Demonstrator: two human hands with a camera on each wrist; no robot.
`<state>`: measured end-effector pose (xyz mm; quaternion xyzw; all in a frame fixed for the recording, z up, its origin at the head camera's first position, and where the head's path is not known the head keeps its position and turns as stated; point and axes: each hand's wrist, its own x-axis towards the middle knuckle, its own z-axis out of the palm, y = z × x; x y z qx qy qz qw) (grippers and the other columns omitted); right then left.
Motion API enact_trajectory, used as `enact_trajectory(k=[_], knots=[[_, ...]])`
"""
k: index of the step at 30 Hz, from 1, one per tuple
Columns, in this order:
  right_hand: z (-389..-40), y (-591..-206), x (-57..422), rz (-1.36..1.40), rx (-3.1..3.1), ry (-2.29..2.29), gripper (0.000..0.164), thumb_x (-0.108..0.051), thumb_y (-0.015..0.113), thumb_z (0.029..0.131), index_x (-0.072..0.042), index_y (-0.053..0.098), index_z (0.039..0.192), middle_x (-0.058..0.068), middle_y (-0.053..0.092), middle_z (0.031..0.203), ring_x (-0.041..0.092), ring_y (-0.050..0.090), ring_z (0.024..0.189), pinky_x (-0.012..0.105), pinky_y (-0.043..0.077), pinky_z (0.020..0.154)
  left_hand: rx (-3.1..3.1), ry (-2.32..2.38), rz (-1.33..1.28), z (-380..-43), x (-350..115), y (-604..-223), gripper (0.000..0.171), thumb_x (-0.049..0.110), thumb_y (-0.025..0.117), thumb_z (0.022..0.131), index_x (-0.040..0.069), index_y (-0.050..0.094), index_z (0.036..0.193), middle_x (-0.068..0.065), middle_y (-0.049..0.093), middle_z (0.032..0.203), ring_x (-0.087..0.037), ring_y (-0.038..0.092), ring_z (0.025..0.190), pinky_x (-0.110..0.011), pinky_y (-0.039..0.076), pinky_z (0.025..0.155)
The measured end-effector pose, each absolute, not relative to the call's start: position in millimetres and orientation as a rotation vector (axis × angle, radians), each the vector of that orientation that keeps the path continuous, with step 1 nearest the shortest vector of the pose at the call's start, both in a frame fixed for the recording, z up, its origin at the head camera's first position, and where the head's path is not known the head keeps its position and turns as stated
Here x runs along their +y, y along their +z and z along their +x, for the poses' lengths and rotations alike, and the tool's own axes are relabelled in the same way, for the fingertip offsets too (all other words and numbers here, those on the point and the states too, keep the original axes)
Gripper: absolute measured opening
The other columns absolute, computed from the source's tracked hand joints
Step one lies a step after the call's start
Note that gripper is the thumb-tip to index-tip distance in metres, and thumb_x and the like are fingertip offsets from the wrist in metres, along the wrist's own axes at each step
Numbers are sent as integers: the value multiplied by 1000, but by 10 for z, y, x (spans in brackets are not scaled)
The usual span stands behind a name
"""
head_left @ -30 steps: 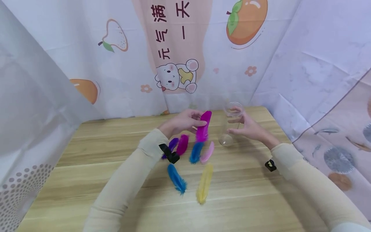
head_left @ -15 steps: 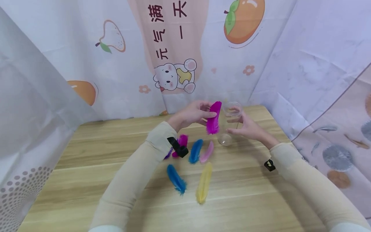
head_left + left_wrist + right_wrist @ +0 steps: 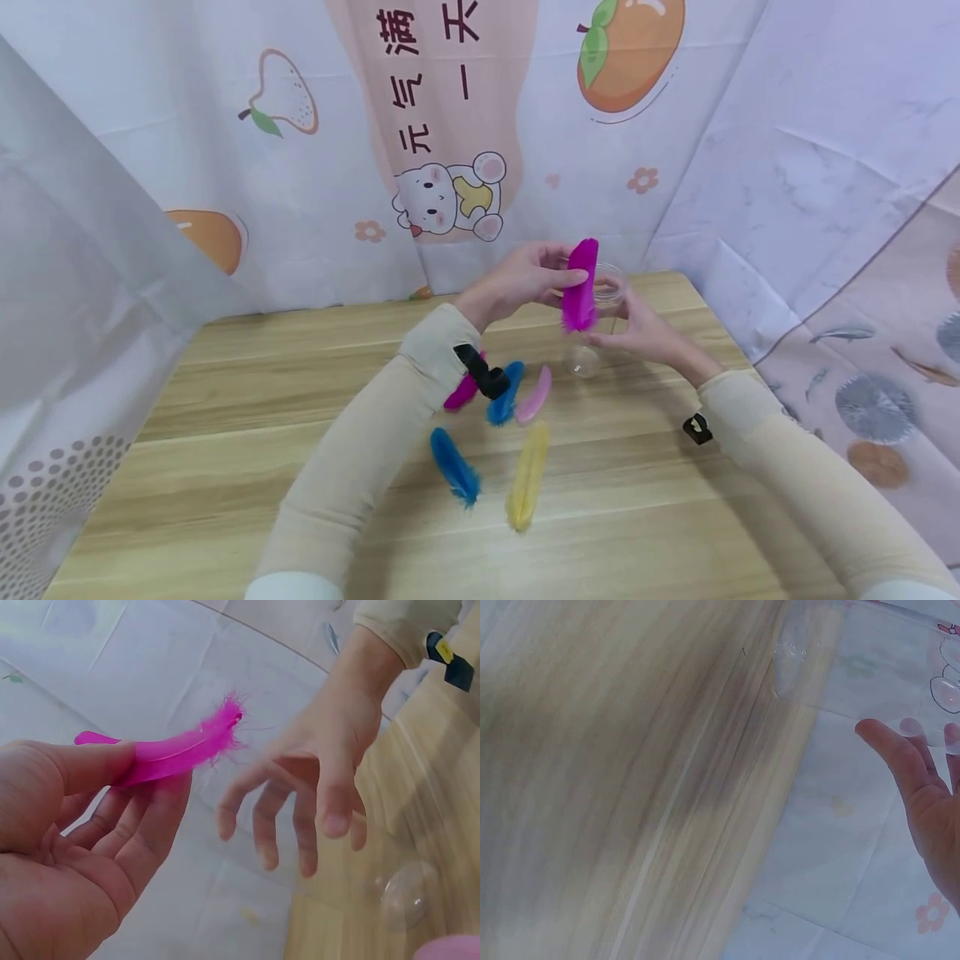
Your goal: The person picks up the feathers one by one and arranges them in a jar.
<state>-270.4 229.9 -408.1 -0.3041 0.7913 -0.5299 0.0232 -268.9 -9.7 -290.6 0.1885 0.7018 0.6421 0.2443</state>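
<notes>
Printed curtain [image 3: 330, 200] behind, wood-grain bench [image 3: 637, 517] below. Left hand [image 3: 525, 279] pinches magenta feather [image 3: 580, 292], thumb on one face, fingers behind; feather near-upright before rim of clear jar [image 3: 870, 671]. Right hand [image 3: 643, 329] curls wide round jar. To do well, I judge: light pinch, sparing barbs; jar steady; fluffy end clear of rim. Left wrist view bares fluffy end, free of fingers; right wrist view shows fingertips against jar wall. Yellow feather [image 3: 529, 475]: head view only. Feather touching rim? Cannot tell.
</notes>
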Motion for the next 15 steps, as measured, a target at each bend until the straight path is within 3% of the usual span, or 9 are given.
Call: enact_trajectory(k=[6,9,15], knots=[[-2692,-4082,2302,-875,2506,-1600,94,1,81,84,-21,25,157,10,46,142,30,61,114,49,42,106,1896,1828,547,-2706,-16,-2868,28,10,66,99,4,63,127,-12,67,116,-24,68,104,-36,60,85],[-2702,-4092,2303,-902,2488,-1623,103,3,82,82,-23,19,160,14,49,143,33,60,118,46,43,107,1873,1897,563,-2709,17,-2849,26,9,65,99,3,63,125,-13,68,114,-24,68,104,-36,59,85],[-2709,-4098,2302,-921,2431,-1665,110,5,81,82,-25,13,162,13,38,155,41,57,124,54,43,108,1877,2029,598,-2718,62,-2826,29,7,66,99,2,63,127,-14,68,112,-25,69,101,-34,59,85]])
